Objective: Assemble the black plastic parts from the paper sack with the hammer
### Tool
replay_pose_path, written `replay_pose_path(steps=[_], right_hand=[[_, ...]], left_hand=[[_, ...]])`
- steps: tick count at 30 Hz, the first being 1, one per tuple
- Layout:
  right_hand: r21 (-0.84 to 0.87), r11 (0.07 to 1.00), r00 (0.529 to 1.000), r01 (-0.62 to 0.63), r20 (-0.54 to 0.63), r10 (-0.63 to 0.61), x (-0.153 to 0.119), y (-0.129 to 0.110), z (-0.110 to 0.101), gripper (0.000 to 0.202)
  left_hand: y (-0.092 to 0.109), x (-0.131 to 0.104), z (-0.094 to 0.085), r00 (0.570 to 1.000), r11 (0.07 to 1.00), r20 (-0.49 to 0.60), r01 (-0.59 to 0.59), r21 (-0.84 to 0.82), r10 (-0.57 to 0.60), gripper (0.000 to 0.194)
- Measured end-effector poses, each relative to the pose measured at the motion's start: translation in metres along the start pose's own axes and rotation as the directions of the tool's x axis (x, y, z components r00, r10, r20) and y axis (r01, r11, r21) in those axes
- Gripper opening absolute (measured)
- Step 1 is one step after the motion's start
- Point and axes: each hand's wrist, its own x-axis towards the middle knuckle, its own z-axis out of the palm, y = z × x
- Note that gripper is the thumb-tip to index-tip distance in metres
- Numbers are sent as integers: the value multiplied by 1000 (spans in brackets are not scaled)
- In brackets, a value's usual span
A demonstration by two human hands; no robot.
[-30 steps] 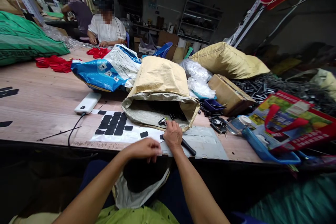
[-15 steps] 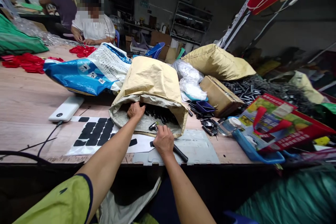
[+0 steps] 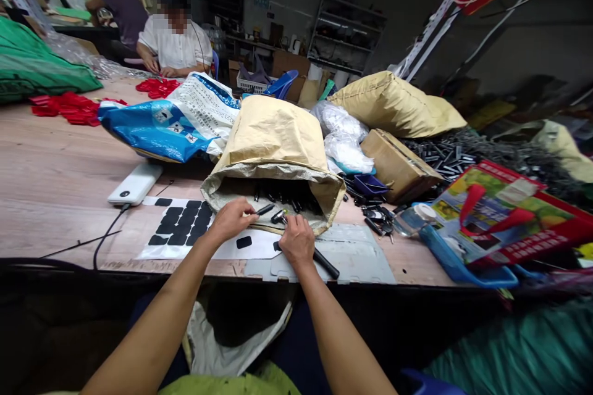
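Both bare forearms reach from the bottom of the frame to its centre, backs of the hands uppermost. The left hand [image 3: 236,220] slants rightward, thumb and fingertips pinched together on a slim black cylindrical piece [image 3: 265,210]. The right hand [image 3: 297,241] points upward, fingers curled over a black-handled tool with a short shiny cylindrical head [image 3: 326,263]; its middle is hidden beneath the palm. Just beyond, at centre, a creased tan sack with a rough grey lining [image 3: 278,133] gapes towards them, dark pieces inside. Left of centre lies a glossy white sheet bearing rounded black squares [image 3: 155,251], on a wood-grain tabletop [image 3: 60,179].
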Motion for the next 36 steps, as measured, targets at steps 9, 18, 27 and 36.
replay_pose_path(steps=[9,18,27,36], right_hand=[[-14,1000,1000,-2,0,2,0,-1,0,25],[31,999,1000,-15,22,14,2,3,0,28],[438,899,1000,-18,11,15,-10,3,-35,30],[462,886,998,41,24,-58,-42,-11,-47,32]], left_hand=[[6,-50,26,993,993,8,-114,-10,114,19],[8,-47,47,995,995,-31,-93,-46,91,20],[8,-47,46,997,995,-30,-68,-74,66,25],[11,-48,45,998,996,-33,-47,-78,44,24]])
